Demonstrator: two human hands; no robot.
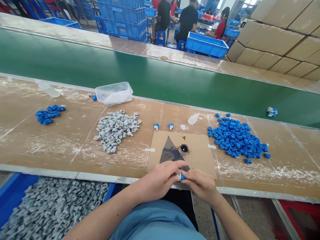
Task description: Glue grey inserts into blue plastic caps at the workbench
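At the table's front edge, my left hand (158,178) pinches a small grey-white plastic part (178,175). Against it, the fingertips of my right hand (203,185) close on a small blue plastic part (183,176). The two parts touch; whether they are joined I cannot tell. Just beyond my hands, a dark triangular sheet (169,150) lies on a cardboard sheet (200,160), partly hidden by my left hand. Beside it stands a small round pot of dark liquid (184,148). Two blue-and-white pieces (156,126) stand behind the cardboard.
A heap of grey parts (117,128) lies left, and blue parts (236,136) are piled right. Behind them sit a clear plastic tub (114,95) and a green conveyor belt (160,76). A blue crate (15,190) full of grey parts stands lower left. People sit in the background.
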